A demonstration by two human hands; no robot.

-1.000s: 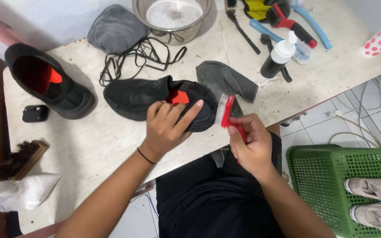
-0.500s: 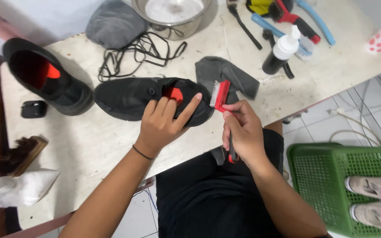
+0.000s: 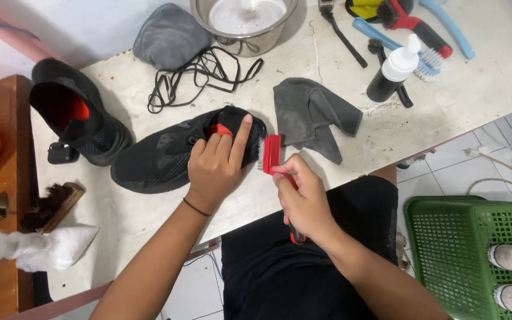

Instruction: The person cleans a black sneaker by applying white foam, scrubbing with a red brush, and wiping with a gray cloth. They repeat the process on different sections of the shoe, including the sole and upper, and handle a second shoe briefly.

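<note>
Scrubbing step: left hand (image 3: 214, 169) pins the black shoe (image 3: 173, 151) on the bench (image 3: 149, 207); right hand (image 3: 303, 198) grips the red brush (image 3: 271, 154), bristles seemingly touching the heel; next needs firm strokes.

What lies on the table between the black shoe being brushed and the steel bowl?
In the head view, loose black laces lie between the black shoe and steel bowl.

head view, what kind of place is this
Probably a home shoe-cleaning spot: a pale worn table holds a black mesh shoe, a steel bowl of soapy water and several brushes; a green plastic basket holds more shoes.
</note>
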